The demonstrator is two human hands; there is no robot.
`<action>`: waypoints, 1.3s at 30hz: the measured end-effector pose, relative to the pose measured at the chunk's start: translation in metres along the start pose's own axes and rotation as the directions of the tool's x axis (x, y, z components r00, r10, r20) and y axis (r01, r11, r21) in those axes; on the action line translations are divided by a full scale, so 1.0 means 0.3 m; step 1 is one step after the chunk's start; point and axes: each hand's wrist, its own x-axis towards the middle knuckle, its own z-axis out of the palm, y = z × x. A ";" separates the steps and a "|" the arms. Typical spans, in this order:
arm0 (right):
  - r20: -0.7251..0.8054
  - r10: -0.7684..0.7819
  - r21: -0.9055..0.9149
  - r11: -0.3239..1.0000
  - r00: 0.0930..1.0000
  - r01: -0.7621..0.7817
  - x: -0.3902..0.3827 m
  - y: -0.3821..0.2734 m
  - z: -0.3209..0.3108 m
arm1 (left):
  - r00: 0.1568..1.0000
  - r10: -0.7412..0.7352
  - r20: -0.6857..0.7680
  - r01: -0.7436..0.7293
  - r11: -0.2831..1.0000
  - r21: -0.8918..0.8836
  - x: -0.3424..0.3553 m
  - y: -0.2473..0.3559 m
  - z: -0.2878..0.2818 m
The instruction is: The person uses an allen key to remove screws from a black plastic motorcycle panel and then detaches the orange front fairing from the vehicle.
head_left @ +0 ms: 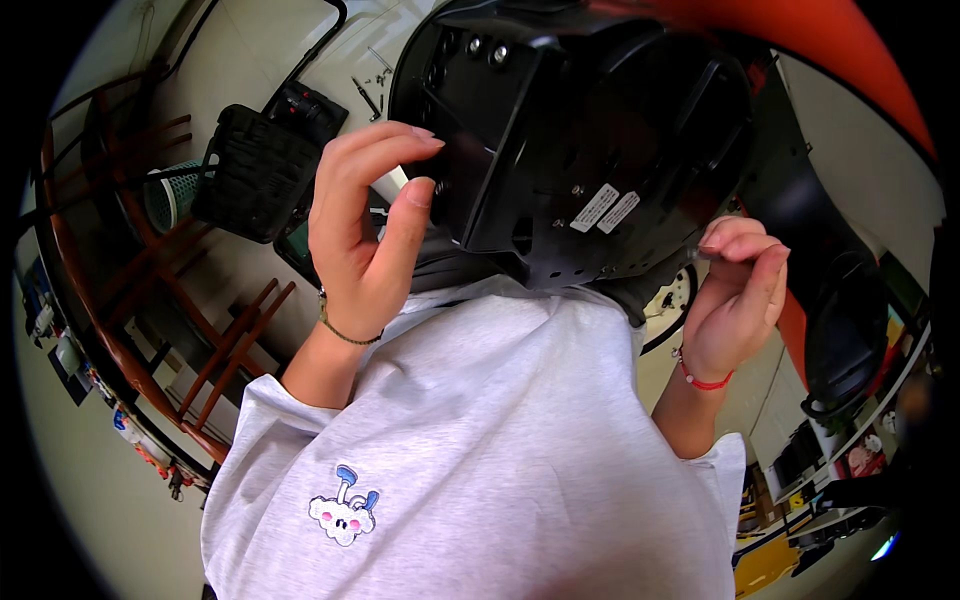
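Observation:
A large black plastic shell fills the upper middle, with two round metal bolt heads, a row of small holes and two white labels on its surface. My left hand is at the shell's left edge, thumb and fingers apart with nothing between them; I cannot tell whether the fingertips touch it. Off the shell's lower right side, my right hand is closed in a pinch. A small greyish metal piece pokes out at its fingertips, too small to name. An orange-red panel curves above the shell.
On the floor at the upper left lie an open black tool case, a black and red power tool and several small metal parts. A green-white basket and brown wooden furniture stand left. Shelves with goods are right.

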 end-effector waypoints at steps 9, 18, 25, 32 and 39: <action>-0.149 0.406 0.352 0.874 0.902 -0.335 0.040 0.006 -0.070 | 0.831 -0.549 -0.088 0.462 0.770 -0.441 0.021 -0.189 0.003; -0.345 0.440 0.250 0.895 0.829 -0.370 0.057 0.147 -0.131 | 0.664 -0.618 0.422 0.694 0.297 -0.657 0.061 -0.165 -0.012; -0.251 0.547 0.394 0.811 0.799 -0.432 0.058 0.202 -0.151 | 0.654 -0.646 0.393 0.648 0.210 -0.732 0.011 -0.202 -0.008; -0.330 0.393 0.269 0.911 0.858 -0.314 0.006 0.120 -0.077 | 0.619 -0.708 0.340 0.603 0.152 -0.783 0.015 -0.282 0.044; -0.211 0.178 0.328 0.939 0.961 -0.101 -0.013 0.012 -0.066 | 0.562 -0.712 0.420 0.568 -0.037 -0.822 -0.042 -0.421 0.100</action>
